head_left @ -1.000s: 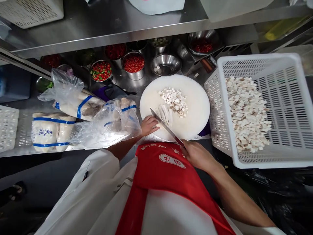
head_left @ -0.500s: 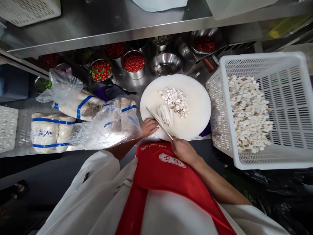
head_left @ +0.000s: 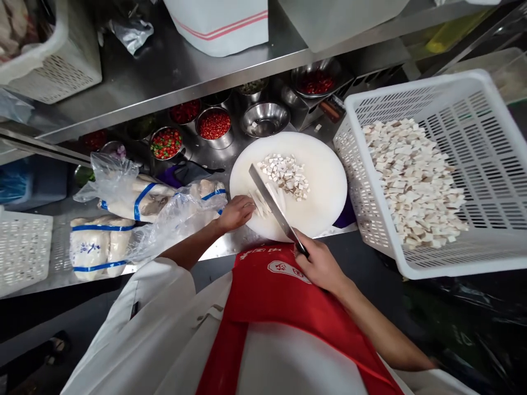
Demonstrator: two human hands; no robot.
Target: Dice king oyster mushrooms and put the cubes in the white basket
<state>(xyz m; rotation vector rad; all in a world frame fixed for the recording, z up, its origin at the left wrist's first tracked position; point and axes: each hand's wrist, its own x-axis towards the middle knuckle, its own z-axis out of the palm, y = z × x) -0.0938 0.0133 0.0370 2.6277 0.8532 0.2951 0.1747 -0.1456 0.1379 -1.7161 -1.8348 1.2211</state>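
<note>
Knife, long-bladed and dark-handled, is gripped in the closed right hand just below the centre of the frame, its blade slanting up and left over the board. Pale, slender strips lie on both sides of the blade, those on the left slightly spread. The left hand has its fingers bent at the outer strips; whether it pinches them or only touches, I cannot tell. Above and right of the blade, small white cubes sit in a loose heap, a few tinged brown.

The round white cutting board has bare room on its right and lower right. Its lower edge comes near the red apron, its upper edge near a shallow steel bowl, and its right edge stands close to a white slotted basket, where many cut pieces are heaped. Left of the board, blue-banded clear packages crowd the space beside the left forearm.

All this rests on a metal counter. Pots of chopped red peppers line its back, beneath a steel shelf crossing the top of the frame.
</note>
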